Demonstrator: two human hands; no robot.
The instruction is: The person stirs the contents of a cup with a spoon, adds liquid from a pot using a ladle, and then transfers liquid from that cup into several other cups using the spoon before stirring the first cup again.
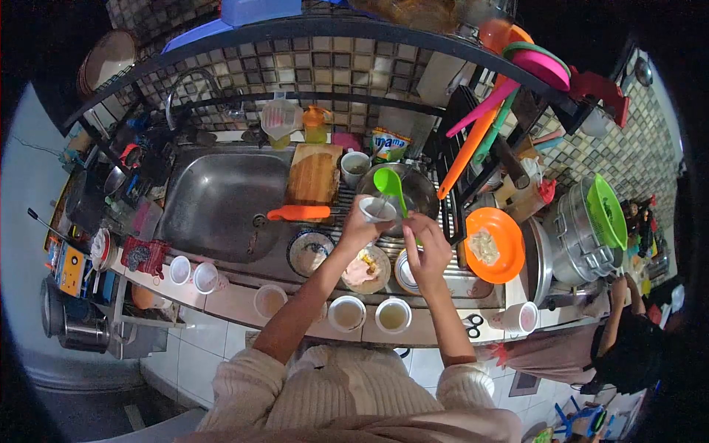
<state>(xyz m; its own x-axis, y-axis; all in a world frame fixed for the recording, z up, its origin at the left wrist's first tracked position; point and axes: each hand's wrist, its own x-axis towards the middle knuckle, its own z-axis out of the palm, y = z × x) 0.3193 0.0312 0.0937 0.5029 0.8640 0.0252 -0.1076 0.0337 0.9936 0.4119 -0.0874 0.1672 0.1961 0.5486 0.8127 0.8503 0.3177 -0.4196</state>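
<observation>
My left hand is wrapped round a small white cup above the drain rack. My right hand grips the handle of a bright green ladle, whose bowl is raised just over the cup. Behind both hands sits a metal pot, partly covered by the ladle. Below my hands are a plate with pink and yellow food, a patterned bowl and a white container. Cups of pale liquid, one cup and another cup, stand on the counter edge nearest me.
Left is a steel sink beside a wooden cutting board and an orange-handled knife. An orange plate, scissors and a steamer pot stand right. Utensils hang from an overhead rack. Another person is at far right.
</observation>
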